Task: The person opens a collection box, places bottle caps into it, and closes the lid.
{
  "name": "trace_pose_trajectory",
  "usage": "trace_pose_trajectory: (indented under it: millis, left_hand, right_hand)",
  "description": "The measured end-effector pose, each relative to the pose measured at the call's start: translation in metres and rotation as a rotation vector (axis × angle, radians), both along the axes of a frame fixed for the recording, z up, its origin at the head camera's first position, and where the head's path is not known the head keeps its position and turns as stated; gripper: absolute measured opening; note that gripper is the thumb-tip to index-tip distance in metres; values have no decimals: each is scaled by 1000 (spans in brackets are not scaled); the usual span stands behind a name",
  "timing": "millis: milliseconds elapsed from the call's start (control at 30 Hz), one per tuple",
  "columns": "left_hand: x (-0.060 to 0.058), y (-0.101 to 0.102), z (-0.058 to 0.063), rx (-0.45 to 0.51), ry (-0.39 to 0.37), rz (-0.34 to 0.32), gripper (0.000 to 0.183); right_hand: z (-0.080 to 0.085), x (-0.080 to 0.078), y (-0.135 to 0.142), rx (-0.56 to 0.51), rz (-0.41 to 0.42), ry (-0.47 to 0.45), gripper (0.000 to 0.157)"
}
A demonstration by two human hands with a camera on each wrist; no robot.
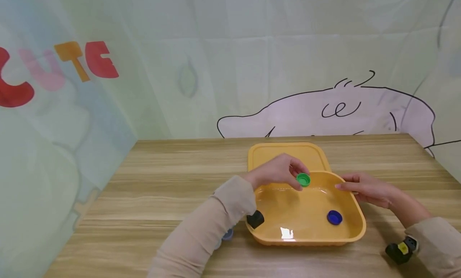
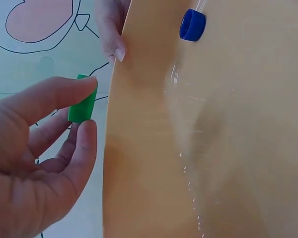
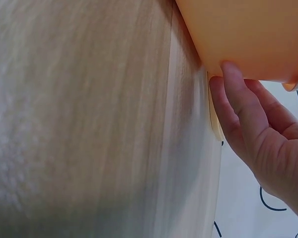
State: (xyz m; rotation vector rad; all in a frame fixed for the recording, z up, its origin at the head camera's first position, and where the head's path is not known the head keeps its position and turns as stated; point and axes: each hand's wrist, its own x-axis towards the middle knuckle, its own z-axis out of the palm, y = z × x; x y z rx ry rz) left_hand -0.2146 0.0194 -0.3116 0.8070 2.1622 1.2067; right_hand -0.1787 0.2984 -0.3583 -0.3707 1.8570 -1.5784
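Observation:
My left hand (image 1: 275,172) pinches a green bottle cap (image 1: 303,180) between thumb and fingertips, above the far side of a yellow plastic box (image 1: 288,214). In the left wrist view, the green cap (image 2: 82,105) is seen edge-on, just outside the box's wall. A dark blue bottle cap (image 1: 335,217) lies on the box's floor, toward the right. At the box's far right corner, my right hand (image 1: 372,191) grips the rim, its thumb over the edge. The right wrist view shows those fingers (image 3: 238,99) against the outer wall.
A flat yellow lid (image 1: 288,149) lies behind the box, partly covered by my left hand and the box. Left of the box, a pale blue cap (image 1: 227,235) shows beside my left sleeve, partly hidden. All stand on a wood-grain table (image 1: 173,182), with a printed curtain behind.

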Motion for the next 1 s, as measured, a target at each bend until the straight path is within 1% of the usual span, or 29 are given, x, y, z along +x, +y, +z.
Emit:
trace_pose_trajectory:
  millis: [167,367,467,567,733,1000]
  left_hand:
    - [2,8,-2,13,-4,-31,32]
    - [3,21,-7,36,-17,-94,31]
    - [3,28,-10,33,-5,-126,31]
    - [2,35,-14,14,19,-164,30]
    - [3,42,-22,-47,55,-230,30]
    - [6,51,-34,-104,90,-290,31]
  right_hand:
    - [1,0,-1,7,-7,-5,32]
    - [1,-1,0,5,10,-5,32]
    - [1,-1,0,7,7,-8,33]
    - [1,-1,1,9,-1,-15,31]
    - [2,0,-1,5,-8,-17,27]
    - [1,-1,-1,13,-9,-6,29]
